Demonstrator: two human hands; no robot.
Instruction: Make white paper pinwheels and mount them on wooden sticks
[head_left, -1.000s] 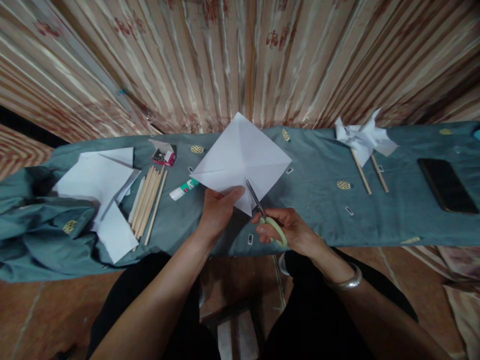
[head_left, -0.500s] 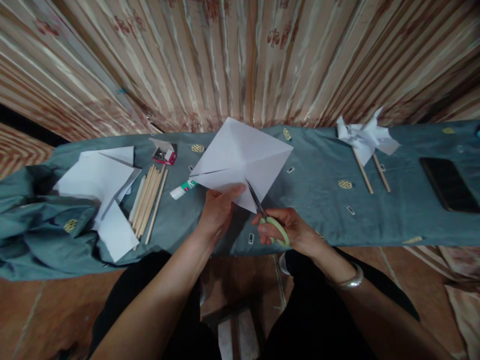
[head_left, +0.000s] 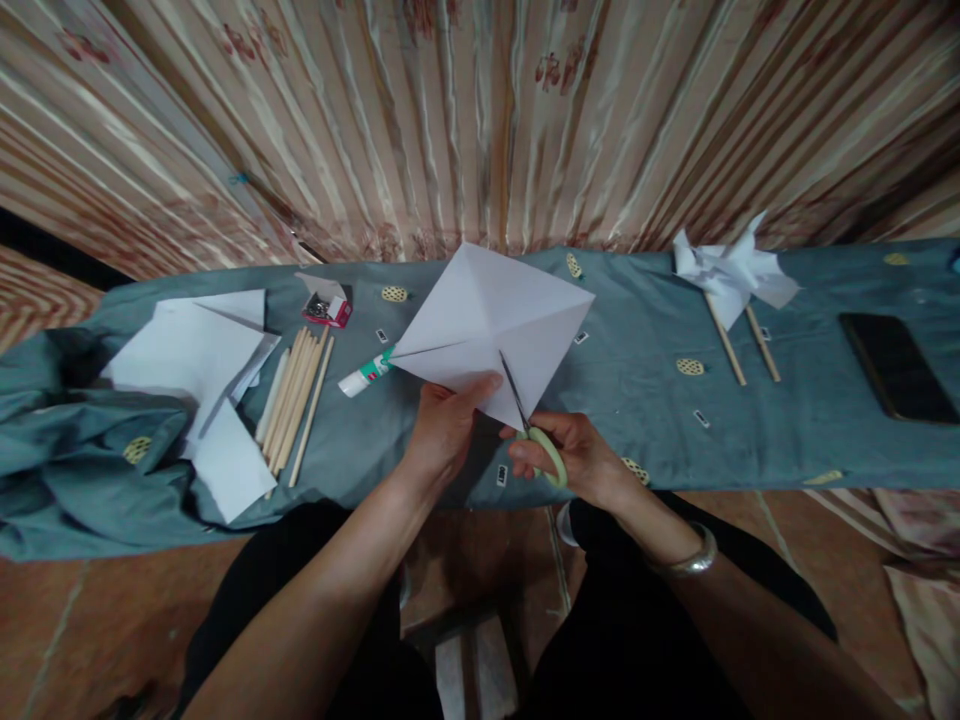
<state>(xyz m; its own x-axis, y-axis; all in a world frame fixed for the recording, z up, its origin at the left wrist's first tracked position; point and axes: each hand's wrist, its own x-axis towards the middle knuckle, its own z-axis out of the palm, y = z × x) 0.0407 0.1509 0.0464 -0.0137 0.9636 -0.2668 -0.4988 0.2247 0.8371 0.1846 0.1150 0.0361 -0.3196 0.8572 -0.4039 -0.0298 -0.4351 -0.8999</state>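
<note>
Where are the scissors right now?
In the head view, the scissors are just right of centre, in the right hand. Their blades are at the near corner of the white paper that the left hand holds.

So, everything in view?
paper square: one, white, centre
scissors: one, green-handled, at square
glue stick: one, green-white, left
wooden sticks: several, tan, left
box: one, red, left
loose paper: several, white, far left
pinwheels: likely two, white, right
phone: one, black, right
cloth: one, teal, underneath
curtain folds: many, beige, behind
floor: one, brown, below
bracelet: one, silver, right wrist
legs: two, black trousers, below
left hand: one, on square
right hand: one, on scissors
</note>
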